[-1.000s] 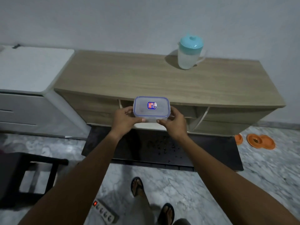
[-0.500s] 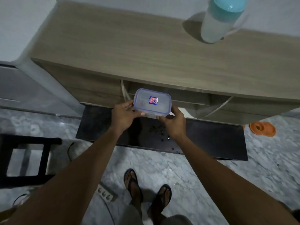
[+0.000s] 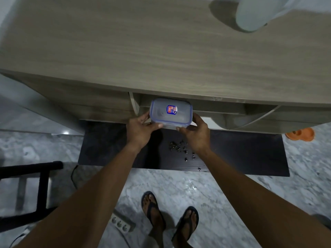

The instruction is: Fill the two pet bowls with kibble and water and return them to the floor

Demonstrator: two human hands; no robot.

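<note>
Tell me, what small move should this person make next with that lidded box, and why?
Probably slide the container forward into the open shelf of the wooden cabinet. The left hand and right hand hold it level just in front of that opening, lid on.

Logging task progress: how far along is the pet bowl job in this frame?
Done: nothing visibly. The orange bowls sit on the floor at far right; their contents can't be told. In hand: left hand and right hand hold a lidded clear container at the cabinet's open shelf. Left: kibble, water from the pitcher on top, then returning the bowls. Small dark bits lie on the black mat.
</note>
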